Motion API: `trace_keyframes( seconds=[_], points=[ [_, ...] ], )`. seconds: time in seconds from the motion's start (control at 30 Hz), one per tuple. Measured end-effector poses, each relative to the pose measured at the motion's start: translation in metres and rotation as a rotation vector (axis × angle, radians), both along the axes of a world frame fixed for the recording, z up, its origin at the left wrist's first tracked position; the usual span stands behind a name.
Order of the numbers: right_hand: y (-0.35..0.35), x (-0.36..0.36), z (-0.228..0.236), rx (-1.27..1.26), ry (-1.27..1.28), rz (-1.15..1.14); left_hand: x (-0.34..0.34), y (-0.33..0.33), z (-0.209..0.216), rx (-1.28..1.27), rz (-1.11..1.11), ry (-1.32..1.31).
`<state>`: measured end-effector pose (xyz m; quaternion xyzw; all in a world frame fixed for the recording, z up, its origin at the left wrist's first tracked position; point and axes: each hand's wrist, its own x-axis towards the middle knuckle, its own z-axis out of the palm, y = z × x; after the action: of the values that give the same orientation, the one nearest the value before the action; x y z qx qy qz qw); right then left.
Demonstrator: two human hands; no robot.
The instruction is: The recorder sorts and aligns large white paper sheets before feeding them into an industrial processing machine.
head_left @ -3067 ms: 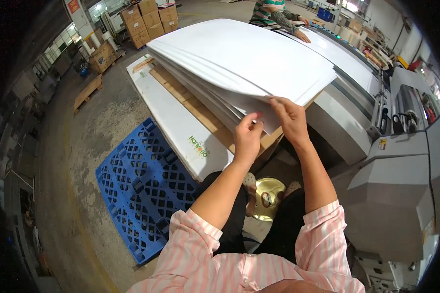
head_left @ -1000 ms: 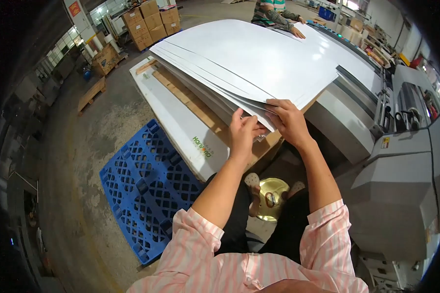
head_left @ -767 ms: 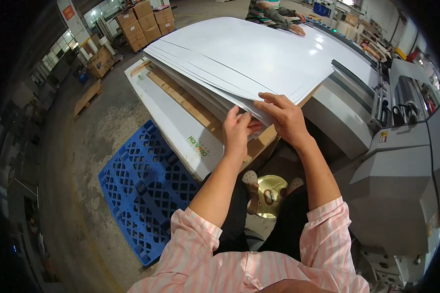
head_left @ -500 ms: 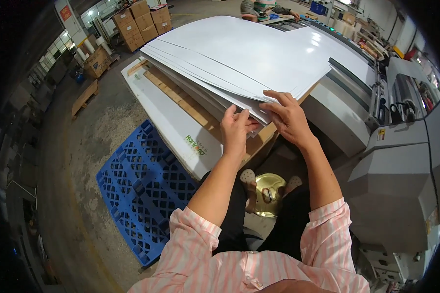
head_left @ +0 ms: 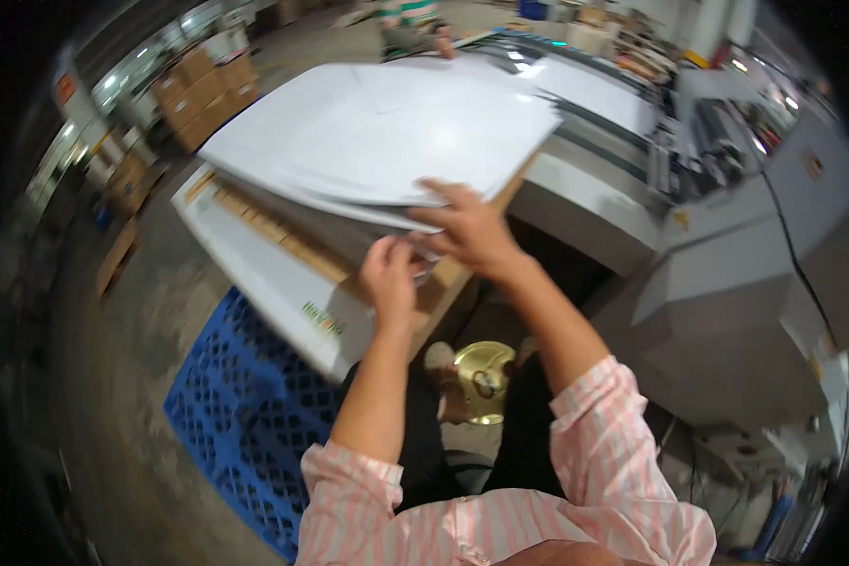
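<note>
A stack of large glossy white sheets (head_left: 377, 123) lies in front of me, its upper sheets bowed and lifted at the near corner. My right hand (head_left: 476, 231) is at that corner, its fingers closed about the edges of the upper sheets. Just below and to the left, my left hand (head_left: 390, 281) has its fingers curled at the edges of lower sheets. Motion blur smears both sets of fingertips, and the sheets partly hide them. Under the stack, a wooden strip (head_left: 283, 236) runs along a white printed board (head_left: 255, 283).
A blue plastic pallet (head_left: 245, 434) lies on the floor at left. The large grey machine (head_left: 745, 274) stands close on my right. Between my feet is a round gold-coloured stool or lid (head_left: 484, 382). Cardboard boxes (head_left: 198, 94) are stacked behind; another person (head_left: 410, 28) stands beyond the sheets.
The view has swung, so the scene sits further left. The upper sheets' near corner is raised more, with a wider dark gap beneath. Both hands remain at that corner.
</note>
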<state>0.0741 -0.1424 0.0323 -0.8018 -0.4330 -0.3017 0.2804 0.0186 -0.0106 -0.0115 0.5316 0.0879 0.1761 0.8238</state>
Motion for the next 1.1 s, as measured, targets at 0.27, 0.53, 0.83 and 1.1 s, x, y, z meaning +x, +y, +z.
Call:
trace_keyframes(
  seconds=[0.27, 0.53, 0.83, 1.1],
  points=[
    [0.029, 0.015, 0.003, 0.867, 0.813, 0.085, -0.008, 0.002, 0.003, 0.156, -0.005, -0.023],
    [0.015, 0.004, 0.012, 0.469, 0.169, 0.199, -0.005, 0.009, -0.005, 0.19, -0.086, 0.014],
    [0.012, -0.012, -0.004, -0.023, -0.222, 0.006, -0.003, 0.009, -0.008, 0.197, -0.09, -0.019],
    [-0.008, -0.012, -0.008, 0.013, -0.144, 0.003, 0.011, 0.028, -0.023, 0.299, -0.14, -0.018]
  ],
)
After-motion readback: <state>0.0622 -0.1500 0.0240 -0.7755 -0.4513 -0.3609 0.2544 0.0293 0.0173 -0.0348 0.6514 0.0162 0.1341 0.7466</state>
